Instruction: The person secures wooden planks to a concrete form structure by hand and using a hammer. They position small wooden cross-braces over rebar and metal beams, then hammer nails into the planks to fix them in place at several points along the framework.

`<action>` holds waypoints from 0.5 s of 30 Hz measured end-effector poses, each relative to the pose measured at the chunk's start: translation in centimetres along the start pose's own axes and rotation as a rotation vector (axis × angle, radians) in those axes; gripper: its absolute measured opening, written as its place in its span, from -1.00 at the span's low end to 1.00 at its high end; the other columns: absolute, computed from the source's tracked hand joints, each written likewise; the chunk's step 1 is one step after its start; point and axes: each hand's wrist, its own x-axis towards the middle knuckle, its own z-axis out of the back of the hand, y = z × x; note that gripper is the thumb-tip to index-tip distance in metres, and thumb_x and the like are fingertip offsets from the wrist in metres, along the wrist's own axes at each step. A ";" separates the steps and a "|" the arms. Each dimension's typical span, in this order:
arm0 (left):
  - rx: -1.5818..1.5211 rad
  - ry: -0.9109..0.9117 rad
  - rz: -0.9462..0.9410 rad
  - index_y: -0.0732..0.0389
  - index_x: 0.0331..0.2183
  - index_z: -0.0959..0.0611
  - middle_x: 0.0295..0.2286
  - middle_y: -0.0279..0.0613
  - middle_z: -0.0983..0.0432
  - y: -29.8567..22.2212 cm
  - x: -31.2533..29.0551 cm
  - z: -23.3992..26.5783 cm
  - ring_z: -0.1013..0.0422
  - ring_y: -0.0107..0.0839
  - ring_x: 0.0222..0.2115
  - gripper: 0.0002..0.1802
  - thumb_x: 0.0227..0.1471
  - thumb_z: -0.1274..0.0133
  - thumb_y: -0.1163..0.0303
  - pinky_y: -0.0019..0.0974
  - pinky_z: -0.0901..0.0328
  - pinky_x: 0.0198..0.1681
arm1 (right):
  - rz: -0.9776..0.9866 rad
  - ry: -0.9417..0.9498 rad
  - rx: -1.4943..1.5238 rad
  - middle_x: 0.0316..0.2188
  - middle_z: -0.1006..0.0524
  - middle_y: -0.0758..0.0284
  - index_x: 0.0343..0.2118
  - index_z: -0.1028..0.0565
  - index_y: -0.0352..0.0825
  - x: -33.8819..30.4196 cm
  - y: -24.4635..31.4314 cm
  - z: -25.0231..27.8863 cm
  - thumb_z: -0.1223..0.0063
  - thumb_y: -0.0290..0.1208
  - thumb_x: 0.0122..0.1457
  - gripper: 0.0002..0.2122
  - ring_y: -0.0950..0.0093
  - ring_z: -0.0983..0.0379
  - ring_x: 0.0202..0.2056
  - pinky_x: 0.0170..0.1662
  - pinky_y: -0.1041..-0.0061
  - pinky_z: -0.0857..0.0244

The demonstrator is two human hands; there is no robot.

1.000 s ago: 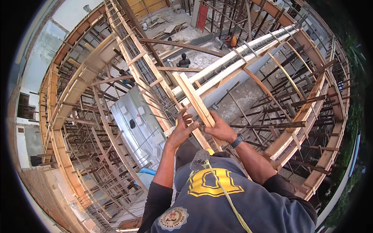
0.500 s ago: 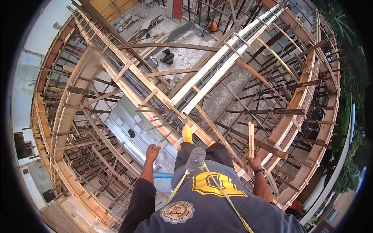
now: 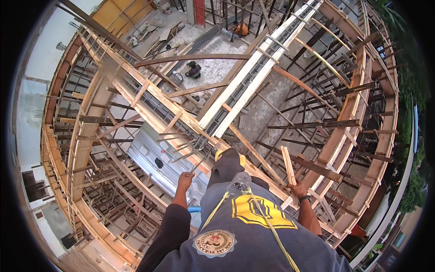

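My left hand (image 3: 184,182) is closed around the end of a thin steel rebar (image 3: 195,167), one of several sticking out of the beam formwork in front of me. Two narrow wooden strips (image 3: 287,162), side by side, stand up out of my right hand (image 3: 297,189), whose fingers are wrapped round their lower end. A dark watch (image 3: 305,198) sits on the right wrist. Between the hands, my bent leg (image 3: 225,167) in dark trousers partly hides the yellow boot (image 3: 219,155) on the formwork. A clear plastic bottle (image 3: 241,180) hangs on a yellow cord at my chest.
Open wooden beam forms (image 3: 154,106) with rebar cages run ahead left, and a paler one (image 3: 253,75) ahead right. Far below, past braces and props, lies a concrete floor (image 3: 217,68) with one crouching person (image 3: 194,70) and another in orange (image 3: 240,29). Grey sheeting (image 3: 156,145) lies below left.
My legs have shifted, with a knee now bent over the boot. Both hands keep their holds, and the wooden strips tilt more to the left. The view has moved slightly.
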 end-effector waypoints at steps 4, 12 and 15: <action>-0.184 0.044 0.048 0.28 -0.24 -0.61 -0.57 -0.30 -0.48 -1.6 -0.3 -1.5 -0.35 -0.52 -0.66 -0.56 -0.03 -0.29 0.14 -0.36 -0.25 -0.62 | -0.041 0.064 0.135 -0.32 -0.61 0.10 0.04 -0.42 -0.57 0.9 3.0 0.1 -0.36 -0.28 -0.12 -0.34 0.44 -0.55 -0.46 -0.39 0.45 -0.46; 0.047 0.174 0.080 0.12 -0.25 -0.62 -0.47 -0.32 -0.48 -6.5 2.8 -2.2 -0.43 -0.49 -0.51 -0.63 0.02 -0.24 0.06 -0.33 -0.28 -0.58 | -0.071 0.020 0.118 -0.31 -0.62 0.11 0.06 -0.43 -0.53 3.0 5.0 -0.5 -0.40 -0.21 -0.15 -0.29 0.43 -0.56 -0.46 -0.37 0.43 -0.46; 0.110 0.233 0.063 0.12 -0.31 -0.65 -0.47 -0.34 -0.48 -10.2 6.1 -0.9 -0.43 -0.50 -0.51 -0.70 0.03 -0.18 0.10 -0.32 -0.27 -0.56 | -0.165 0.014 0.156 -0.33 -0.62 0.14 0.06 -0.46 -0.51 3.5 7.8 -1.3 -0.40 -0.19 -0.16 -0.30 0.42 -0.56 -0.45 -0.36 0.42 -0.46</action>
